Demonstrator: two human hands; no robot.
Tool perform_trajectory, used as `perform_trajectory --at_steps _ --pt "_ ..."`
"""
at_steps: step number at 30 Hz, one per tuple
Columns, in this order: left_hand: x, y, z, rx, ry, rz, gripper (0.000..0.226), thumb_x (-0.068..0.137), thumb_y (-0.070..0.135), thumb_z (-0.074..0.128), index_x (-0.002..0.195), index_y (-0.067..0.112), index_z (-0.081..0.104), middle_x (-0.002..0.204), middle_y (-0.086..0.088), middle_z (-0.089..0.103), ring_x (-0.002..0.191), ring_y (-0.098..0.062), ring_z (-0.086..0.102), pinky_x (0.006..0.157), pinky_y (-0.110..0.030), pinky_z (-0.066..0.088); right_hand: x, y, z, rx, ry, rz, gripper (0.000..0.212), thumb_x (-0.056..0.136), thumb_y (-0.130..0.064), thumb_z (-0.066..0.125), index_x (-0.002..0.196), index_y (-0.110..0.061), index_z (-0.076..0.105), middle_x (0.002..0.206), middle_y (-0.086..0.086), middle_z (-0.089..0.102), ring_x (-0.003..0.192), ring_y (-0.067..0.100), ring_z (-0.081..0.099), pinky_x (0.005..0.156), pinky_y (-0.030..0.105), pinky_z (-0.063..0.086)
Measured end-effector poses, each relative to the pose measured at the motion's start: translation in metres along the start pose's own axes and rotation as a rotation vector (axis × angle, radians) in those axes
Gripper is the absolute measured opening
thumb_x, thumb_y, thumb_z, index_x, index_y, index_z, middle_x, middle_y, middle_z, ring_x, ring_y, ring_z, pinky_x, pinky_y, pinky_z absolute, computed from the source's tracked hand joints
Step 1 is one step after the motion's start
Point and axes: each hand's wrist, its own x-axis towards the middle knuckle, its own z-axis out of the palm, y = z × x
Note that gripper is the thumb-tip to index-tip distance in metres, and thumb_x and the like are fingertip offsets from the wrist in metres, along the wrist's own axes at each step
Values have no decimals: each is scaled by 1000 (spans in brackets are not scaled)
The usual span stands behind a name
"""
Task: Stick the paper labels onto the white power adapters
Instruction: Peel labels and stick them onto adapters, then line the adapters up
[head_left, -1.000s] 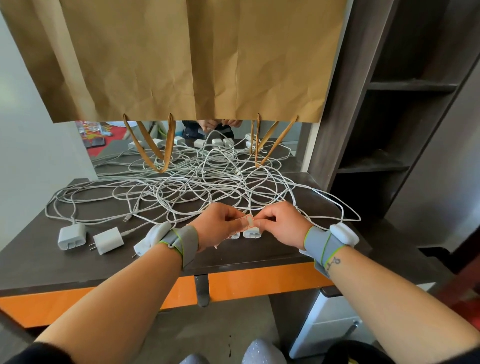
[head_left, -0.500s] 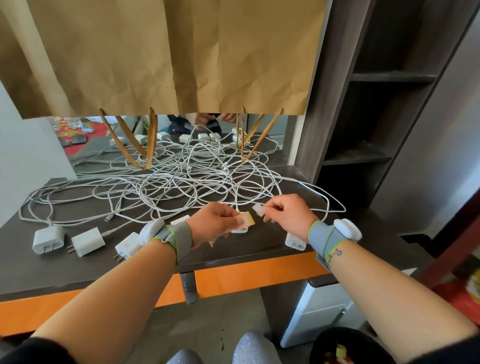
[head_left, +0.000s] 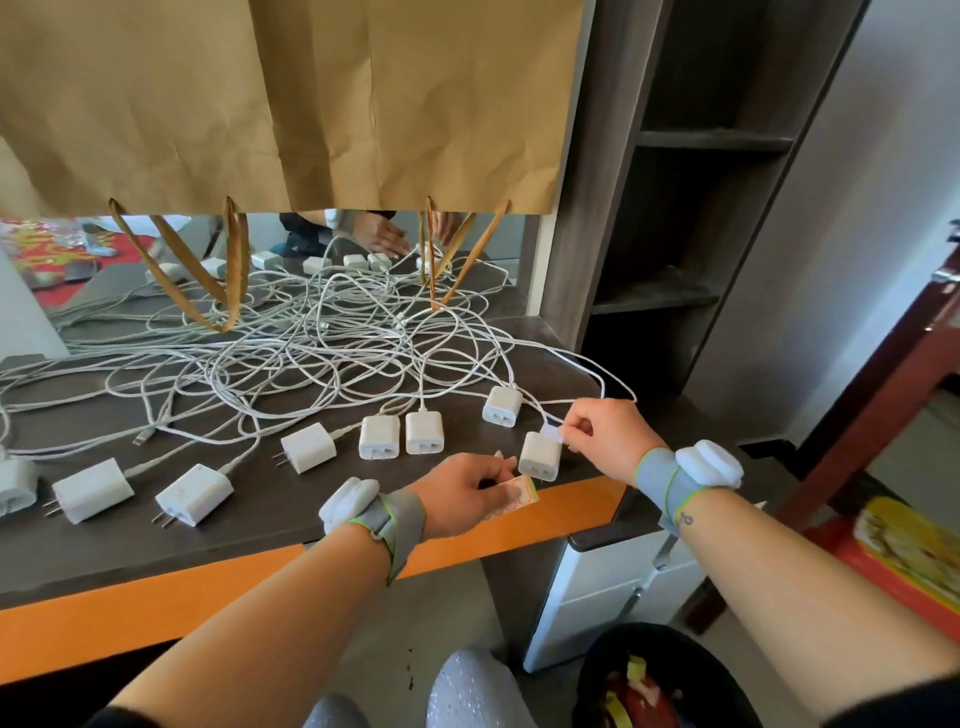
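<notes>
**At the tabletop's front edge: label going onto an adapter**

At 3 o'clock on the dark tabletop (head_left: 260, 525), right hand (head_left: 605, 436) pinching a small pale paper label (head_left: 551, 432) between thumb and fingertips, held right at the top end of a white power adapter (head_left: 540, 456). Whether label and adapter actually touch: cannot tell. At 6 o'clock from that adapter, over the orange front edge (head_left: 561, 506), left hand (head_left: 462, 496) curled around a small label pad (head_left: 519, 493) with a yellow rim. Grey wristbands carrying white pods on both wrists.

Toward 9 o'clock from the hands, a loose row of more white adapters: two side by side (head_left: 379, 437) (head_left: 424, 432), one tilted (head_left: 308, 447), two more with prongs facing the front edge (head_left: 194, 494) (head_left: 92, 489), another cut off by the frame's left side. One further adapter (head_left: 502, 406) at 11 o'clock from the right hand. At 12 o'clock, a wide tangle of white cables (head_left: 291, 358) spread across the tabletop. Above, brown paper bags (head_left: 291, 98) hanging upside down with handles dangling. At 2 o'clock, dark shelving (head_left: 701, 218).
</notes>
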Motion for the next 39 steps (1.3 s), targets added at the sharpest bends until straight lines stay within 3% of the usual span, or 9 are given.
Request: perform_trajectory --at_steps 6,11,18,28,31,33,36,39 --pt "-1 4 1 13 12 4 28 92 18 54 65 25 54 142 -1 48 137 -11 34 105 -37 36 2 -8 1 -139 19 -75 17 87 -24 53 81 -9 61 75 10 65 76 27 58 74 40 51" --pt "-1 6 0 58 2 2 25 92 19 54 68 24 53 144 -4 45 140 -8 25 110 -40 33 0 -9 5 -253 -1 -137 21 89 -24 50 84 -7 60 81 12 65 79 30 57 71 40 48" --pt "0 7 -1 59 -3 -9 23 92 20 54 70 24 54 145 -1 43 139 -8 27 109 -39 36 0 -6 8 -273 -50 -177 17 87 -29 55 84 -12 59 81 6 65 80 25 58 72 38 50" --pt "1 4 -3 69 -17 -8 24 92 23 55 68 25 54 144 5 44 128 -15 46 97 -39 47 8 1 12 -38 -100 -23 15 77 -24 70 77 -16 57 68 -8 54 75 20 59 73 36 52" --pt "2 2 -4 38 -25 -11 22 92 24 55 69 25 55 144 8 44 119 -17 54 77 -29 47 9 3 16 123 -127 90 21 76 -29 72 78 -15 56 69 -5 61 62 13 66 57 27 51" --pt "2 1 -4 22 -29 -11 22 92 24 54 70 25 55 145 9 43 120 -20 54 76 -26 42 9 3 20 188 -127 164 27 79 -38 67 79 -16 52 73 -2 64 56 10 66 50 22 45" --pt "1 1 -4 13 -38 -19 21 92 23 54 71 25 55 146 8 42 129 -22 45 83 -29 41 9 -1 30 163 -60 233 32 84 -44 58 77 -15 45 77 1 60 69 23 64 60 33 49" --pt "0 2 -4 3 -42 -15 21 92 23 54 72 25 56 146 7 42 130 -18 45 83 -29 40 9 -10 41 69 1 233 37 83 -47 55 84 -11 43 75 0 51 80 26 54 66 33 40"
